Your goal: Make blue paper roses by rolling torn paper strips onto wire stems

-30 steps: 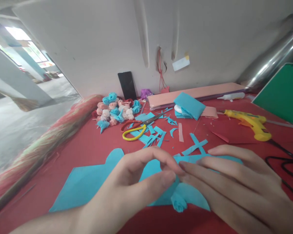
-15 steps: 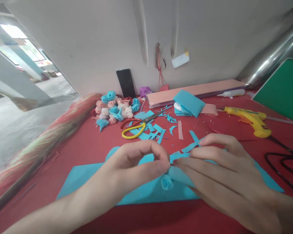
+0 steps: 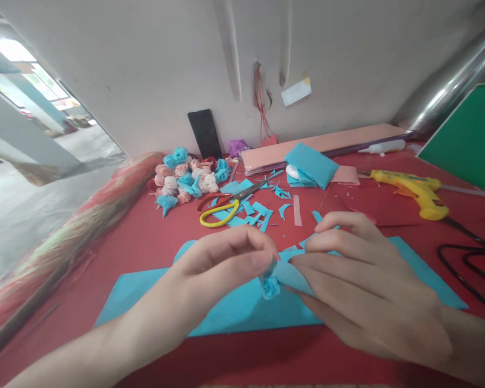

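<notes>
My left hand (image 3: pixel 222 267) pinches a small rolled blue paper flower (image 3: pixel 270 286) between thumb and fingers, just above a large blue paper sheet (image 3: pixel 153 296) lying on the red table (image 3: pixel 145 237). My right hand (image 3: pixel 359 285) meets it from the right, fingers pressed together on the loose blue paper strip that leads into the roll. Both hands hover low over the sheet near the front edge.
Behind the hands lie yellow-handled scissors (image 3: pixel 222 213) among several blue scraps, a pile of blue, pink and white paper flowers (image 3: pixel 186 178), folded blue paper (image 3: pixel 312 164), a yellow glue gun (image 3: pixel 416 191) with a black cord (image 3: pixel 472 258), a glue bottle (image 3: pixel 382 146), a green board (image 3: pixel 469 140) and a black phone (image 3: pixel 204 133).
The rolled flower has risen off the sheet and both hands moved slightly away from me with it. The blue sheet now lies flatter and shows more on the right.
</notes>
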The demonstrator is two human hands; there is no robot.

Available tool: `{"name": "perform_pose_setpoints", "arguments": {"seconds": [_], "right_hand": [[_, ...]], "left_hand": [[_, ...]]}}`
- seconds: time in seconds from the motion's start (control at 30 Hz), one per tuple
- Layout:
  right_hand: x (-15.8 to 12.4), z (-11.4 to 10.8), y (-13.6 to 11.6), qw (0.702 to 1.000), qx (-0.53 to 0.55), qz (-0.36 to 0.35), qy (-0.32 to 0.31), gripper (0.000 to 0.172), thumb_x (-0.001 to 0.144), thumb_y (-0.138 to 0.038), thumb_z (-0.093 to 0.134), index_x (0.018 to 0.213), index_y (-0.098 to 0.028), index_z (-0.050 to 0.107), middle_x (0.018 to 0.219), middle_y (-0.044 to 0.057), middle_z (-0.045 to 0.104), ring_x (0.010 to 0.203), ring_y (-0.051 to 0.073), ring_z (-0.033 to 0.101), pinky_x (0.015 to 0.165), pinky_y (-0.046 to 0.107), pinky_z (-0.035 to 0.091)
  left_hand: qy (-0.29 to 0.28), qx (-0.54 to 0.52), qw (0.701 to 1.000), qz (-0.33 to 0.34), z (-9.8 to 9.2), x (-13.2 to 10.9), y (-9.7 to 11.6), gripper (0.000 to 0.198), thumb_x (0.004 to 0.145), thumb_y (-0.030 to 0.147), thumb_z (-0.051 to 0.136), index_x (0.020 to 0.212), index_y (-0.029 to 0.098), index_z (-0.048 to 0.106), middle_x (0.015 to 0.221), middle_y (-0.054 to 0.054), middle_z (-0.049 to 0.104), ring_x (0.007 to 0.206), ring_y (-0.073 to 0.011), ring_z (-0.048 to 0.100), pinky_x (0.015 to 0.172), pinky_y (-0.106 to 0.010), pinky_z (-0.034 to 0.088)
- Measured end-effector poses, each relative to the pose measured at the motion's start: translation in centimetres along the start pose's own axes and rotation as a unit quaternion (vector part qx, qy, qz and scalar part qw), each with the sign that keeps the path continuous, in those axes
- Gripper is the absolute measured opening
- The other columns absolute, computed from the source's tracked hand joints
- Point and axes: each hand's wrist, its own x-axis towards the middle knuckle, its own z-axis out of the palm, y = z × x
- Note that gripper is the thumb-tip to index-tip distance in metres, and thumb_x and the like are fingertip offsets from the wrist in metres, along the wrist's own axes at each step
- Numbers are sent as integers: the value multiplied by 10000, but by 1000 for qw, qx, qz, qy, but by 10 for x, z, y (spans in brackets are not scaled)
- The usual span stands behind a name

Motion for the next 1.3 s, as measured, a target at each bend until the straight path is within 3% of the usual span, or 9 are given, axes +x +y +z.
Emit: {"name": "perform_pose_setpoints", "arguments": {"seconds": [0.3, 0.4, 0.57, 0.7, 0.87, 1.07, 1.3], "right_hand": [[0, 1, -7, 999, 36, 37, -13, 308, 827, -45, 506, 553, -147, 604, 588, 32, 624, 628, 170, 512, 759, 395, 434], [1, 1, -10, 994, 72, 77, -13, 288, 831, -57, 511, 574, -124, 620, 589, 44, 607, 619, 165, 467, 704, 388, 426], [8, -1, -16, 979, 122, 158, -35, 312, 823, -31, 483, 536, -134, 545, 529, -16, 459, 578, 115, 398, 625, 307, 400], [12, -4, -18, 963, 180, 196, -51, 277, 806, -18, 474, 562, -139, 525, 534, -28, 489, 564, 93, 436, 591, 264, 395], [9, -4, -19, 929, 262, 258, -46, 205, 777, -51, 546, 603, -148, 593, 569, -22, 583, 572, 96, 532, 572, 230, 448], [10, -6, -20, 883, 335, 328, -30, 251, 781, -64, 617, 556, -174, 622, 568, -57, 637, 530, 56, 610, 500, 108, 478], [9, -1, -20, 798, 479, 366, -24, 200, 807, -79, 651, 630, -170, 665, 631, -53, 671, 587, 64, 663, 593, 101, 557]], "left_hand": [[-7, 79, 996, 39, 4, -2, 0, 150, 824, 397, 647, 882, 265, 606, 788, 56, 571, 725, -90, 479, 644, -145, 424], [-18, 90, 995, 28, 9, -2, 0, 146, 801, 325, 668, 860, 246, 561, 722, 55, 575, 653, -90, 474, 594, -157, 439], [0, 132, 991, 8, 11, 0, -1, 129, 779, 271, 662, 812, 234, 543, 675, 52, 566, 621, -97, 477, 530, -166, 421], [7, 129, 991, 25, 10, 1, -1, 123, 763, 185, 680, 781, 226, 565, 718, 64, 597, 656, -80, 507, 585, -148, 445], [-21, 64, 997, 40, 10, 3, -1, 135, 748, 118, 702, 760, 208, 602, 730, 63, 640, 688, -70, 559, 646, -137, 467], [-93, -114, 989, 32, 8, 8, -7, 51, 783, 161, 691, 816, 182, 659, 723, 12, 635, 680, -120, 630, 654, -226, 530], [-144, -198, 969, 27, 9, 12, -17, 94, 800, 217, 693, 893, 215, 707, 747, 1, 619, 672, -123, 635, 584, -224, 543]]}}
